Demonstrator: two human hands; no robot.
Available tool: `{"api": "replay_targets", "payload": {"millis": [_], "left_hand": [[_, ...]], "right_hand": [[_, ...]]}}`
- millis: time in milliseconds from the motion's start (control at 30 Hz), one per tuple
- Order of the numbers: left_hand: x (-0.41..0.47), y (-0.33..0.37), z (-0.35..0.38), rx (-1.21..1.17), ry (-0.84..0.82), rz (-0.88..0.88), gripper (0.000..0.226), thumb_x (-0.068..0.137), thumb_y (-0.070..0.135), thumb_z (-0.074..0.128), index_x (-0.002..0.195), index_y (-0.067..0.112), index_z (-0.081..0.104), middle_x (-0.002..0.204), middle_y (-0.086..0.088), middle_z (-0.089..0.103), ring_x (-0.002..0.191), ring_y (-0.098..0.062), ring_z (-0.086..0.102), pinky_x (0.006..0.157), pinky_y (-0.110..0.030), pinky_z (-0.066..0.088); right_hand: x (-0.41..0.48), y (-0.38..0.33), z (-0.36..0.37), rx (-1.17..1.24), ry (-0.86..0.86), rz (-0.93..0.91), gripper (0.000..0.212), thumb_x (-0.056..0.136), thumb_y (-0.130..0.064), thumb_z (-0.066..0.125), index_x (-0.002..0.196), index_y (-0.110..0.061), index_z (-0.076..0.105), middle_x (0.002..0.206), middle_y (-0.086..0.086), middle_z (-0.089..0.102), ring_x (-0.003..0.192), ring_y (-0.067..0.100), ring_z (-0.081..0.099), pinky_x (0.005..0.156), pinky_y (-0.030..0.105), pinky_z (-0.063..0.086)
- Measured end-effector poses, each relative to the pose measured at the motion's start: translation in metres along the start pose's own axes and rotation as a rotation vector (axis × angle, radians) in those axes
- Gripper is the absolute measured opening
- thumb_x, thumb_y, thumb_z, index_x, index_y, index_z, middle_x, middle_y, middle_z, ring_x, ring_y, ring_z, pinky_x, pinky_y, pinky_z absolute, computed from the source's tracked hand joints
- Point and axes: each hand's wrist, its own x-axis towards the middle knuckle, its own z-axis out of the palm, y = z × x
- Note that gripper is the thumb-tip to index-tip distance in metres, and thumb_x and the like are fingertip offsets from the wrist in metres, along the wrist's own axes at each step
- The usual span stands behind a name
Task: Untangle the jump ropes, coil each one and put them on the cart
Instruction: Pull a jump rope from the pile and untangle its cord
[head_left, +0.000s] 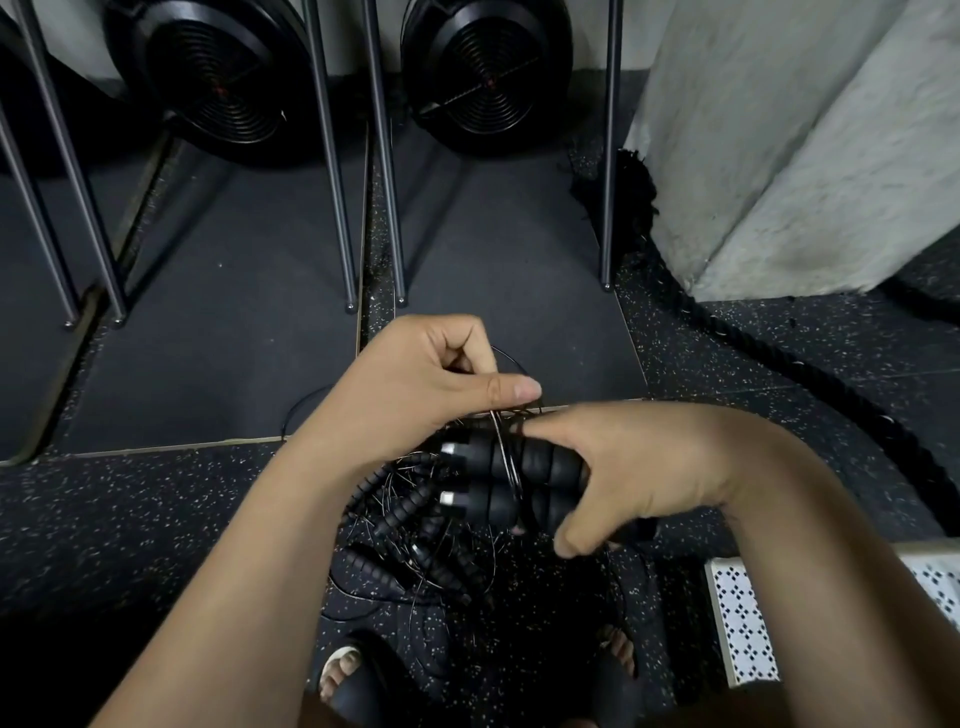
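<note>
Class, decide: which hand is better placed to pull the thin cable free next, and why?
Left, probably. The left hand pinches the thin cable just above the handles; the right hand is fully occupied holding both handles.

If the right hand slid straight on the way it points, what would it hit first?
Likely the left forearm: the right hand aims its two black handles at it, though depth is unclear.
</note>
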Motion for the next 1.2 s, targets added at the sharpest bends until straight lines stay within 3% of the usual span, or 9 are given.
{"api": "replay_targets", "payload": {"millis": [200, 300, 367, 533, 700, 867, 967, 1133, 1200], "left_hand": [[-0.001, 0.016, 0.002, -0.370, -0.030, -0.115, 0.045, 0.101, 0.030, 0.060, 0.065, 0.004, 0.053, 0.053, 0.002, 0.045, 0.037, -0.006, 0.040, 0.039, -0.015, 0.035], [0.001, 0.016, 0.007, -0.293, 0.014, -0.097, 0.052, 0.109, 0.015, 0.048, 0.059, 0.018, 0.063, 0.055, -0.008, 0.056, 0.048, -0.023, 0.050, 0.049, -0.034, 0.041], [0.004, 0.008, 0.008, -0.188, 0.044, -0.096, 0.054, 0.112, 0.023, 0.044, 0.062, 0.021, 0.063, 0.062, -0.012, 0.050, 0.054, -0.021, 0.039, 0.051, -0.037, 0.031], [0.010, -0.001, 0.013, -0.138, -0.006, -0.193, 0.053, 0.111, 0.048, 0.047, 0.084, 0.008, 0.071, 0.060, 0.001, 0.035, 0.050, -0.010, 0.025, 0.046, -0.022, 0.024], [0.007, -0.005, 0.014, 0.099, -0.024, -0.207, 0.053, 0.106, 0.056, 0.055, 0.082, 0.013, 0.072, 0.051, 0.008, 0.035, 0.045, -0.013, 0.032, 0.054, -0.029, 0.027], [0.002, 0.000, 0.008, 0.195, 0.076, -0.116, 0.052, 0.103, 0.053, 0.062, 0.069, 0.015, 0.071, 0.048, 0.005, 0.040, 0.045, -0.012, 0.035, 0.056, -0.030, 0.030], [0.002, -0.001, 0.004, 0.214, 0.117, -0.097, 0.054, 0.103, 0.052, 0.063, 0.072, 0.009, 0.071, 0.046, 0.008, 0.041, 0.046, -0.011, 0.035, 0.056, -0.030, 0.031], [0.003, -0.005, 0.003, 0.271, 0.095, -0.063, 0.054, 0.103, 0.050, 0.064, 0.064, 0.012, 0.062, 0.048, 0.003, 0.040, 0.047, -0.011, 0.036, 0.052, -0.029, 0.031], [0.002, -0.002, 0.004, 0.211, 0.037, -0.068, 0.055, 0.103, 0.050, 0.064, 0.065, 0.010, 0.061, 0.052, -0.004, 0.042, 0.049, -0.013, 0.036, 0.051, -0.028, 0.028]], "right_hand": [[-0.019, -0.006, -0.004, 0.446, -0.017, -0.325, 0.060, 0.084, 0.015, 0.078, 0.137, -0.004, 0.059, 0.121, 0.017, 0.077, 0.082, 0.032, 0.064, 0.066, 0.047, 0.052], [-0.016, -0.005, -0.005, 0.580, 0.132, -0.434, 0.058, 0.083, 0.011, 0.075, 0.137, -0.001, 0.058, 0.121, 0.019, 0.075, 0.076, 0.020, 0.067, 0.060, 0.035, 0.056], [-0.011, -0.003, -0.007, 0.655, 0.270, -0.453, 0.055, 0.084, 0.006, 0.075, 0.136, 0.003, 0.057, 0.121, 0.019, 0.075, 0.075, 0.020, 0.067, 0.059, 0.034, 0.056], [0.001, -0.004, -0.013, 0.790, 0.637, -0.355, 0.053, 0.085, -0.002, 0.081, 0.132, 0.001, 0.056, 0.115, 0.017, 0.077, 0.075, 0.022, 0.069, 0.058, 0.036, 0.056], [0.008, 0.006, -0.010, 0.501, 0.897, -0.085, 0.051, 0.083, -0.004, 0.086, 0.120, -0.020, 0.055, 0.095, 0.008, 0.079, 0.077, 0.031, 0.080, 0.063, 0.055, 0.063], [0.007, 0.012, -0.012, 0.220, 0.739, 0.097, 0.049, 0.079, -0.013, 0.086, 0.110, -0.033, 0.053, 0.085, 0.007, 0.079, 0.065, 0.024, 0.074, 0.055, 0.041, 0.053], [0.005, 0.009, -0.007, 0.221, 0.477, 0.119, 0.044, 0.081, -0.003, 0.085, 0.108, -0.022, 0.056, 0.082, 0.015, 0.078, 0.060, 0.025, 0.063, 0.051, 0.037, 0.045], [-0.005, -0.004, 0.001, 0.246, 0.044, 0.066, 0.050, 0.088, 0.004, 0.084, 0.128, -0.009, 0.057, 0.093, 0.011, 0.078, 0.078, 0.025, 0.072, 0.060, 0.031, 0.056], [-0.013, -0.010, 0.001, 0.289, -0.071, -0.002, 0.060, 0.088, 0.003, 0.084, 0.133, -0.031, 0.062, 0.110, 0.017, 0.079, 0.083, 0.027, 0.072, 0.068, 0.036, 0.059]]}}
